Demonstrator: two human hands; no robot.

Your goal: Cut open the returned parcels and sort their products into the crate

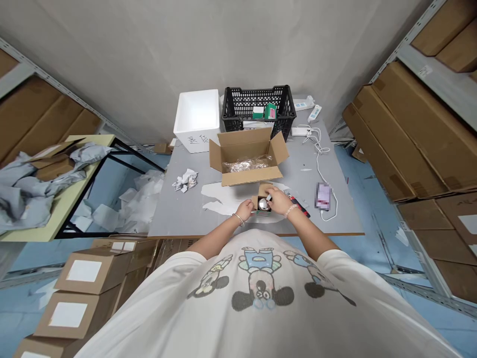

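Note:
Close to the table's front edge is a small open cardboard box (264, 213), its lid flap raised. A shiny silver round object (263, 204) sits inside it, its exact kind unclear. My left hand (244, 210) grips the box's left side, fingers closed on the wall. Over the box's right side, my right hand (279, 201) has its fingers pinched around a small pale piece beside the silver object; I cannot make out what that piece is. A torn white paper sheet (219, 195) lies under the box.
Behind stands a larger open carton (253, 175) with clear plastic wrap inside. A white foam box (197, 119) and a black crate (257, 94) stand at the back. Crumpled paper (185, 180) lies left; a phone (322, 196) with its cable and a red-black tool (300, 206) lie right.

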